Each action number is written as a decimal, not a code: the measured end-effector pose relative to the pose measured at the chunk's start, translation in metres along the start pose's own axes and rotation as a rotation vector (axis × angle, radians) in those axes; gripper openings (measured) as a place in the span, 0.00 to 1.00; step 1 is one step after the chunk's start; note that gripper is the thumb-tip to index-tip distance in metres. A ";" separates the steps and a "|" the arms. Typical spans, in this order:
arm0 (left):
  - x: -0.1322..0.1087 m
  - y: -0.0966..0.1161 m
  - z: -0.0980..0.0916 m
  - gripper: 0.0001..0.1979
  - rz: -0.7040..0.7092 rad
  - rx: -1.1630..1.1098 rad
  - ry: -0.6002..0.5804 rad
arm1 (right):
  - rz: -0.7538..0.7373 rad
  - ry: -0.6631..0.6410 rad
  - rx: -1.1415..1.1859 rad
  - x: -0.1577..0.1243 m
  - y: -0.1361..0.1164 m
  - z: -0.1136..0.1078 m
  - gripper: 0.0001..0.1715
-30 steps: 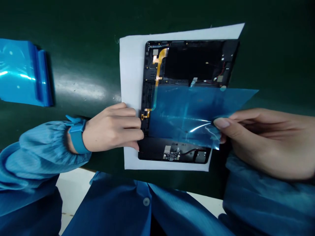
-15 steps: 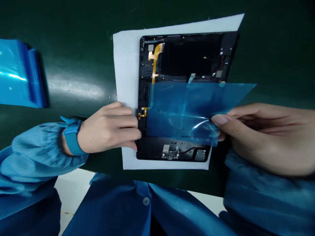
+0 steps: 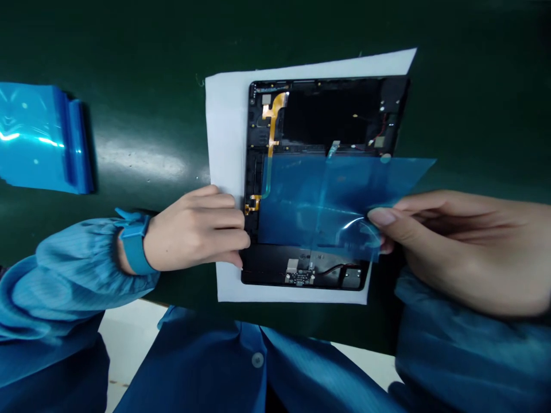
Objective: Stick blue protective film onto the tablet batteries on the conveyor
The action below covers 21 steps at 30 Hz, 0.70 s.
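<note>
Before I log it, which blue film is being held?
The translucent sheet over the opened device, pinched near its edge by the right hand. The other blue film, a layered stack at far left, is untouched.

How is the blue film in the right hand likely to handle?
The blue film is probably light and flexible: it is see-through and puckers near the right hand. Its glossy shine hints it may be slippery.

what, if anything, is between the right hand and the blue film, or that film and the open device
Nothing visible: the right hand pinches the blue film at its right edge, and the film overlaps the open device with nothing seen between.
</note>
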<state>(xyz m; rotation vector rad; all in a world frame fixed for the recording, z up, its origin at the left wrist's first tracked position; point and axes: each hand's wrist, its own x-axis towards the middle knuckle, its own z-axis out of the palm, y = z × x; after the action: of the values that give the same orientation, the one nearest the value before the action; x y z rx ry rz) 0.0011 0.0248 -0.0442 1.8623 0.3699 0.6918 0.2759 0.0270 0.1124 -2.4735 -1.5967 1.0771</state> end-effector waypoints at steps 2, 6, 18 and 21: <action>0.000 0.000 0.000 0.14 0.004 -0.003 0.004 | 0.007 -0.004 0.003 0.000 0.000 0.000 0.06; 0.000 0.000 0.001 0.14 0.014 0.003 0.015 | 0.011 -0.016 0.015 0.002 -0.003 0.001 0.06; -0.001 0.001 -0.001 0.16 -0.017 0.018 -0.019 | 0.054 -0.046 0.015 0.007 -0.009 0.001 0.09; -0.001 0.001 -0.001 0.16 -0.007 0.014 -0.003 | 0.062 -0.050 0.010 0.007 -0.009 0.001 0.10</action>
<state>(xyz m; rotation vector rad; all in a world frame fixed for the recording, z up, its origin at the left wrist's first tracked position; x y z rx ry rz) 0.0000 0.0244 -0.0433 1.8740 0.3799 0.6837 0.2702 0.0367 0.1110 -2.5250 -1.5323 1.1616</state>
